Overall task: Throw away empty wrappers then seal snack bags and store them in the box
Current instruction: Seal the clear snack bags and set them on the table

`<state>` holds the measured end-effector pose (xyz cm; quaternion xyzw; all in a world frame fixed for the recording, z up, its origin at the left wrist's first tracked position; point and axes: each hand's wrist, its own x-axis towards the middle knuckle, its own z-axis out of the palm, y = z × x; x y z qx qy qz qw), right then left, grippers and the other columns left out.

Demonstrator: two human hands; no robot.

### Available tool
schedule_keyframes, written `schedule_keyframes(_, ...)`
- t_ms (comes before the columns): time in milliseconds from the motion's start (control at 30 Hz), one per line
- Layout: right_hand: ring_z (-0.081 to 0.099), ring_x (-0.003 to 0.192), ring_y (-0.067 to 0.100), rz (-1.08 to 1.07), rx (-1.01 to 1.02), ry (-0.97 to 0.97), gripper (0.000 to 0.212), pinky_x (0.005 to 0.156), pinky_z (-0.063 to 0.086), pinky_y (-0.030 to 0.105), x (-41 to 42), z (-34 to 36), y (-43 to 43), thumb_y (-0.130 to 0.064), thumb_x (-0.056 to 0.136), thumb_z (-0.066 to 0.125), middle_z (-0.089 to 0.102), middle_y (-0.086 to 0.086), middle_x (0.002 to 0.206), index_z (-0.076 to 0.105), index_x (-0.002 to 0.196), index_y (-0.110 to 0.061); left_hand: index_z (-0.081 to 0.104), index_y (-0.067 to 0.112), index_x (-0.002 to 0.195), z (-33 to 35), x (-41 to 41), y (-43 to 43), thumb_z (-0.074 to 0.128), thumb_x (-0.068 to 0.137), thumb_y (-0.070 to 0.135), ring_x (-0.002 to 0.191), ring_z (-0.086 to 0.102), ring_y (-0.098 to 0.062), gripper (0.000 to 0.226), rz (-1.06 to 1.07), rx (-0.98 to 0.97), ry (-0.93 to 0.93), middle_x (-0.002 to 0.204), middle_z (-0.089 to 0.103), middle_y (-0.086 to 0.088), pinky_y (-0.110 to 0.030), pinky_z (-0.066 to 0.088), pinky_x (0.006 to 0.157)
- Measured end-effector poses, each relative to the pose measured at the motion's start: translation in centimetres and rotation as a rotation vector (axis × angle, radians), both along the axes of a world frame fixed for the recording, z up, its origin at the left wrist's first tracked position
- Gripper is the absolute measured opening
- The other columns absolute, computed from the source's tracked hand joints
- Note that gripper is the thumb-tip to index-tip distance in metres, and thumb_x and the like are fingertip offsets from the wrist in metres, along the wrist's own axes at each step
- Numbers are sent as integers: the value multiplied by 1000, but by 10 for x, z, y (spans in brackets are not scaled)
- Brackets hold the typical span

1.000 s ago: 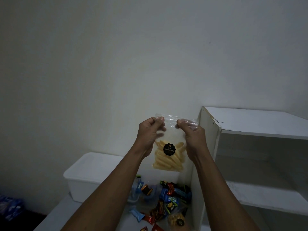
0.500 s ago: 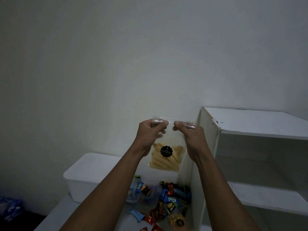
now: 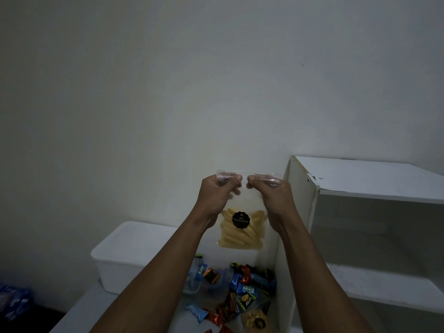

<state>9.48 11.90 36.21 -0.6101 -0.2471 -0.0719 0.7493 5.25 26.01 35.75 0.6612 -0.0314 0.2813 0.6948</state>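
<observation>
I hold a clear zip snack bag (image 3: 241, 233) of pale yellow sticks with a round black label up in front of the wall. My left hand (image 3: 217, 195) pinches the left part of its top strip. My right hand (image 3: 272, 197) pinches the right part, and the two thumbs nearly meet at the middle. The bag hangs upright below my fingers. A white plastic box (image 3: 120, 258) stands on the table (image 3: 81, 308) at lower left, behind my left forearm.
Several small colourful snack packets (image 3: 240, 292) and another clear bag of snacks (image 3: 254, 319) lie on the table under the held bag. A white shelf unit (image 3: 360, 188) rises at the right. Blue packaging (image 3: 12, 301) sits at the far lower left.
Both hands have slid inward along the bag's top strip until the thumbs almost touch. The bag has stayed at about the same height.
</observation>
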Motion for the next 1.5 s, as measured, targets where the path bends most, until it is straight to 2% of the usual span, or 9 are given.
schedule_keyframes(133, 68, 78, 5, -12, -30, -6, 10, 76, 46, 23, -1, 0, 4, -17, 87, 73, 74, 0, 76, 75, 79, -11, 76, 16, 87, 1, -1, 1, 74, 86, 27, 70, 63, -13, 11, -12, 33, 5, 75, 72, 0, -29, 50, 70)
schedule_keyframes(333, 68, 76, 6, -114, 69, 21, 8, 73, 49, 20, -1, -2, 6, -13, 83, 76, 74, 3, 77, 76, 81, -4, 74, 14, 85, 5, 2, -4, 73, 86, 17, 62, 62, -8, 3, 75, 11, -32, 71, 71, 1, -14, 48, 59)
schedule_keyframes(533, 65, 72, 3, -184, 256, 135, 7, 77, 53, 24, 4, 4, 12, -13, 84, 76, 72, -8, 67, 76, 77, -11, 73, 9, 91, 8, 7, -1, 71, 89, 16, 64, 64, -11, 8, 83, -138, -29, 72, 70, -2, -30, 55, 71)
schedule_keyframes(633, 67, 77, 12, -214, 361, 186, 14, 84, 55, 36, 4, 6, 17, -14, 87, 72, 74, -4, 71, 77, 75, -16, 72, 6, 92, 11, 8, -4, 67, 91, 13, 63, 63, -9, 9, 68, -181, -48, 72, 69, -2, -31, 57, 70)
schedule_keyframes(800, 64, 80, 19, -203, 443, 207, 23, 82, 51, 39, 6, 5, 23, -17, 91, 65, 72, 4, 77, 78, 72, -12, 72, 6, 88, 11, 10, -3, 54, 100, 21, 64, 61, -15, 27, 4, -212, -37, 74, 68, -5, -42, 57, 77)
schedule_keyframes(967, 66, 84, 17, -221, 448, 181, 28, 86, 51, 40, 7, 5, 22, -16, 92, 65, 74, 3, 80, 79, 67, -17, 71, 2, 93, 10, 10, 2, 46, 103, 27, 69, 65, -23, 37, -26, -208, -40, 75, 68, -8, -52, 59, 81)
schedule_keyframes(1067, 69, 88, 13, -227, 445, 167, 31, 88, 50, 34, 5, 3, 22, -17, 94, 64, 76, 0, 85, 79, 66, -22, 65, 3, 77, 9, 8, 2, 65, 94, 25, 61, 62, -17, 27, 105, -293, -97, 65, 60, -4, -40, 60, 69)
schedule_keyframes(1200, 69, 88, 11, -204, 456, 157, 30, 87, 50, 33, 2, 3, 23, -16, 94, 64, 76, 0, 85, 79, 68, -20, 65, 7, 76, 8, 8, 0, 70, 90, 23, 57, 62, -14, 22, 174, -378, -124, 70, 62, 0, -31, 56, 66)
schedule_keyframes(1500, 66, 83, 13, -91, 302, 123, 11, 89, 50, 40, -5, 3, 13, -23, 89, 70, 73, 0, 78, 76, 83, -15, 64, 14, 79, 10, 5, 6, 66, 92, 30, 65, 64, -12, 21, 104, -375, -88, 72, 63, 4, -36, 55, 81)
